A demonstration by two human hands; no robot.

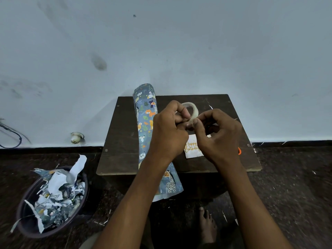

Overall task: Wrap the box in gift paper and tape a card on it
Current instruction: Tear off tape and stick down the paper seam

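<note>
A long box wrapped in blue animal-print gift paper lies along the left part of the small dark wooden table, its near end overhanging the front edge. A clear tape roll is held above the table's middle. My left hand grips the roll with curled fingers. My right hand pinches at the roll's edge with thumb and forefinger. A white "Happy Birthday" card lies flat on the table beneath my hands, partly hidden.
A dark round bin full of torn gift-paper scraps stands on the floor at the left. An orange handle peeks out behind my right hand. A bare foot rests under the table. A pale wall rises behind.
</note>
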